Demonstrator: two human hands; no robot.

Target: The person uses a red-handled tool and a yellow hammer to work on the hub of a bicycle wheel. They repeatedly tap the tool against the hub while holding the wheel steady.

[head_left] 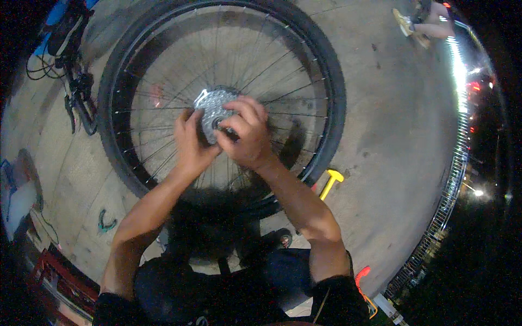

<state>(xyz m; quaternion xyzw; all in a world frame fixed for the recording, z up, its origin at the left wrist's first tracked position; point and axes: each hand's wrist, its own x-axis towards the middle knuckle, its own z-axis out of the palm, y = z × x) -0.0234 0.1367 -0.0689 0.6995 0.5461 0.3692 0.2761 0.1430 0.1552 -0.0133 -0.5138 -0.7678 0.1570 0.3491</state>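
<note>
A bicycle wheel with a black knobbly tyre [333, 103] lies below my hands, its spokes running in to the hub. At the hub sits a silver cassette [211, 115] of toothed sprockets, facing up. My left hand [191, 145] grips the cassette's left and lower edge between fingers and thumb. Over the cassette's right side, my right hand [249, 133] is curled, thumb and forefinger pinched together at its centre beside the dark axle hole [218, 123]. Whatever sits between those fingertips is too small to make out.
Right of the tyre lies a yellow T-shaped tool [329, 183]. A teal curved piece [106, 221] rests on the concrete at left. Bicycle handlebars [81, 100] stand upper left, a red case [62, 282] lower left. Another person's shoe [403, 24] shows at upper right, near a lit railing [455, 179].
</note>
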